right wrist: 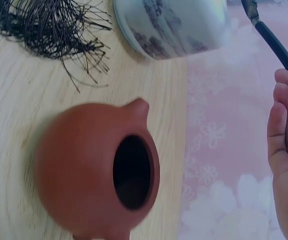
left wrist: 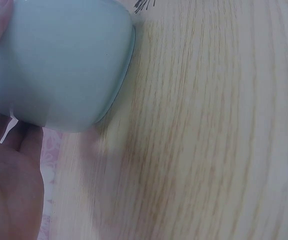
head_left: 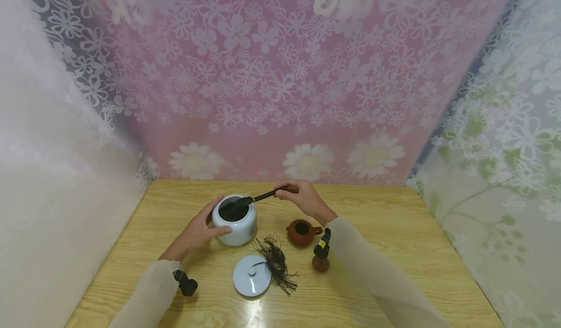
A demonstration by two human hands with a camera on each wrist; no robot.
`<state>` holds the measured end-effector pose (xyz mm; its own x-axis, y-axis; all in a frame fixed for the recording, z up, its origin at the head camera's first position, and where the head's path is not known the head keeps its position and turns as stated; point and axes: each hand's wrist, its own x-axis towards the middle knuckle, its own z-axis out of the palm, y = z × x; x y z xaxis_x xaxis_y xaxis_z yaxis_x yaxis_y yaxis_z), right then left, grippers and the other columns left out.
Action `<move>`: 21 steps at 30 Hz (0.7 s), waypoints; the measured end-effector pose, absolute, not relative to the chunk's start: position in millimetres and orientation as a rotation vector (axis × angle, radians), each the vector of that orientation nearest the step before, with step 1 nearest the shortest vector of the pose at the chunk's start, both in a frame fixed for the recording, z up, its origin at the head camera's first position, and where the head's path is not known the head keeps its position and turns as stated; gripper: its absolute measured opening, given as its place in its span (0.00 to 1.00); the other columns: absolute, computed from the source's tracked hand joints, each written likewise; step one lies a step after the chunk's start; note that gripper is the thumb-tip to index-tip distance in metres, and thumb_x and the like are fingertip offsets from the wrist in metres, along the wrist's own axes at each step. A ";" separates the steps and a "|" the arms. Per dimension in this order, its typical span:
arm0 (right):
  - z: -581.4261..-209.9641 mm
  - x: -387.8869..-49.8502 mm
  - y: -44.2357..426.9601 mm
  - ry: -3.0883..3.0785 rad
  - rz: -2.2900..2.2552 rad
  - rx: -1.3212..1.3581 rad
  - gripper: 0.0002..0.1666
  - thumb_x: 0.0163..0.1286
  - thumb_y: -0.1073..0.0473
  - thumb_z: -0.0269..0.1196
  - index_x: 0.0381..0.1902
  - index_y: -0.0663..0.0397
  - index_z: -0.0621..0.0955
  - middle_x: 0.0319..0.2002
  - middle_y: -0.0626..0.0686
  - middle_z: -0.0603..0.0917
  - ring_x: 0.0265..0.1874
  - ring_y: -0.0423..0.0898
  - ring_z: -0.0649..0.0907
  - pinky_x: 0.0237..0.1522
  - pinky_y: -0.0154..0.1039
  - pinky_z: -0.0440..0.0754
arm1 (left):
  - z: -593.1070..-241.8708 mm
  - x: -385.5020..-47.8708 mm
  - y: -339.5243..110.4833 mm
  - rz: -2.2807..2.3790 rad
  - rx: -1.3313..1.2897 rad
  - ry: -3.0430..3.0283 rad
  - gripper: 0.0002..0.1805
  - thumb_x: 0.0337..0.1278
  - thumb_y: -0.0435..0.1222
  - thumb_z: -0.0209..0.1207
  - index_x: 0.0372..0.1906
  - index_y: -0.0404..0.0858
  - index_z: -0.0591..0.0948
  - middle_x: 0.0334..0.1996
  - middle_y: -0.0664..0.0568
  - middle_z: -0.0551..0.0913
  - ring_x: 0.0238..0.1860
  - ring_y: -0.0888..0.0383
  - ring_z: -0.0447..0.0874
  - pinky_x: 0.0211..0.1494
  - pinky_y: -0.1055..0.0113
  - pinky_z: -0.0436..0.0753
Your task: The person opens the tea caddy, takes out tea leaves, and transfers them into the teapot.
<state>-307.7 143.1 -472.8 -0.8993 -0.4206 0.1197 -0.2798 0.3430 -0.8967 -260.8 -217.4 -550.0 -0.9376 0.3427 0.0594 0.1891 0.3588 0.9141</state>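
A white porcelain jar with a painted pattern stands uncovered on the table, dark loose leaves inside. My left hand holds it from the left, thumb across the front and fingers round the far side. In the left wrist view the jar rests against the curved fingers. Above the table my right hand pinches the dark handle of a tea scoop, whose head is over the jar's mouth. Below that hand sits a reddish-brown clay teapot, its top opening uncovered and its spout towards the jar.
A white jar lid with a knob lies in front of the jar. Beside it spreads a bundle of thin dark twigs, partly over the lid. The teapot's small clay lid lies near the right sleeve. Floral curtains surround the wooden table.
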 end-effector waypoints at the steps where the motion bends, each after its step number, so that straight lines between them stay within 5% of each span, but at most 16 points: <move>1: -472.4 -307.5 146.5 2.461 -1.612 -0.646 0.17 0.81 0.49 0.68 0.61 0.49 0.88 0.52 0.55 0.92 0.54 0.55 0.91 0.62 0.52 0.88 | -550.2 -260.6 -217.3 1.629 0.490 2.473 0.60 0.64 0.47 0.78 0.91 0.49 0.52 0.90 0.45 0.52 0.88 0.39 0.53 0.87 0.35 0.58; 5: -471.3 -305.4 161.6 2.451 -1.648 -0.637 0.16 0.82 0.51 0.68 0.61 0.49 0.88 0.53 0.54 0.92 0.57 0.61 0.89 0.63 0.53 0.88 | -550.6 -260.2 -216.8 1.630 0.497 2.482 0.60 0.64 0.47 0.78 0.91 0.49 0.52 0.90 0.44 0.52 0.88 0.38 0.54 0.87 0.34 0.58; 15: -474.1 -298.5 211.9 2.475 -1.630 -0.558 0.19 0.82 0.50 0.67 0.64 0.50 0.86 0.56 0.56 0.90 0.54 0.45 0.89 0.63 0.47 0.88 | -550.2 -259.8 -216.9 1.635 0.481 2.485 0.60 0.63 0.46 0.79 0.91 0.49 0.52 0.89 0.45 0.53 0.88 0.39 0.55 0.88 0.36 0.58; 21: -476.1 -290.4 242.5 2.486 -1.639 -0.523 0.21 0.82 0.51 0.68 0.65 0.55 0.85 0.56 0.59 0.89 0.54 0.45 0.90 0.61 0.39 0.88 | -550.3 -259.6 -216.5 1.649 0.469 2.473 0.60 0.62 0.46 0.79 0.91 0.50 0.53 0.89 0.45 0.53 0.88 0.40 0.55 0.88 0.37 0.58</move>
<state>-290.4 242.5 -476.1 -0.9335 -0.3472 0.0901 -0.2196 0.3545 -0.9089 -259.6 -216.5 -550.3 -0.9428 0.3276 0.0617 0.1829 0.3535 0.9174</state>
